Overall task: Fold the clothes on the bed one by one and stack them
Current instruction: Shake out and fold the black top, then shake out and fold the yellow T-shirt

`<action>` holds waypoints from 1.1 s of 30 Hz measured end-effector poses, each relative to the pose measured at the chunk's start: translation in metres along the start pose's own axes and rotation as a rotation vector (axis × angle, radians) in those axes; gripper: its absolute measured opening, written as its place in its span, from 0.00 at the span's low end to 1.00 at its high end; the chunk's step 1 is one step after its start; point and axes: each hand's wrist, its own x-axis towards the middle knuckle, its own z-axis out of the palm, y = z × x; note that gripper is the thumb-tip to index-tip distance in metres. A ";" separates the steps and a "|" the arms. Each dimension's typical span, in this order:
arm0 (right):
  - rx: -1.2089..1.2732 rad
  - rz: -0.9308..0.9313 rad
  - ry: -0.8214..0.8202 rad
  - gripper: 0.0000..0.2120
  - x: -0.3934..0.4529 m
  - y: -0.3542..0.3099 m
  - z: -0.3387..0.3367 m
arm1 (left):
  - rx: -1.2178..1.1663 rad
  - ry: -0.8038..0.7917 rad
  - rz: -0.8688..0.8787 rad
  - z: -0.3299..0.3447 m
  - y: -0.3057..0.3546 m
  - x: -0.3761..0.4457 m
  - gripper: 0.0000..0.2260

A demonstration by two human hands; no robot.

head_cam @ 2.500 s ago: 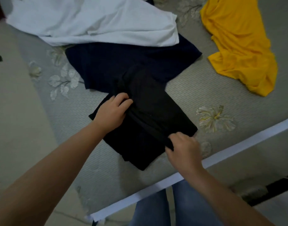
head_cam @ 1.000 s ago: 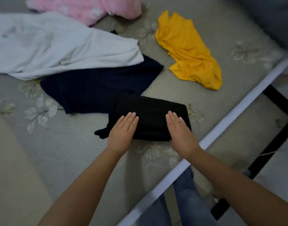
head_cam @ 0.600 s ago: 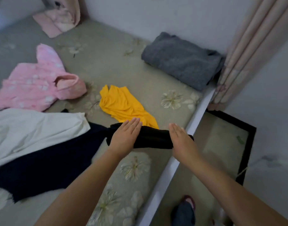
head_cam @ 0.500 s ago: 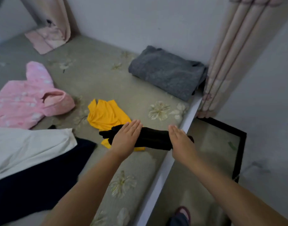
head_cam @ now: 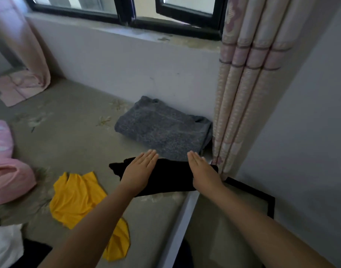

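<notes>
A folded black garment [head_cam: 171,176] hangs just above the bed [head_cam: 69,136], held at both ends. My left hand [head_cam: 139,171] lies on its left part and my right hand [head_cam: 202,171] on its right part. The fingers are straight on top and both thumbs are hidden underneath. Its far edge overlaps the near edge of a folded grey garment [head_cam: 162,130] lying by the wall. Unfolded clothes lie to the left: a yellow top [head_cam: 79,200], a pink hooded piece [head_cam: 7,171], a white one [head_cam: 5,246] and a dark navy one [head_cam: 34,254].
The bed's white edge [head_cam: 177,223] runs down the middle, with floor to its right. A pleated curtain [head_cam: 243,93] hangs at the bed's right corner, close to my right hand. The wall and window sill [head_cam: 146,37] stand behind. A pink cloth [head_cam: 17,88] lies at the far left.
The black garment was folded and pressed flat on the bed, then lifted with both hands. It has travelled to the right, past the yellow top, up to the grey garment.
</notes>
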 end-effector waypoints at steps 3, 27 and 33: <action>-0.021 0.007 0.002 0.32 0.070 0.017 -0.030 | 0.015 0.037 -0.027 0.003 -0.043 0.064 0.23; -0.086 -0.078 -0.324 0.39 0.305 0.110 0.112 | -0.350 -0.465 -0.411 0.201 -0.121 0.214 0.24; -0.019 -0.370 0.043 0.21 0.306 0.073 0.121 | -0.447 -0.107 -0.558 0.212 -0.121 0.161 0.18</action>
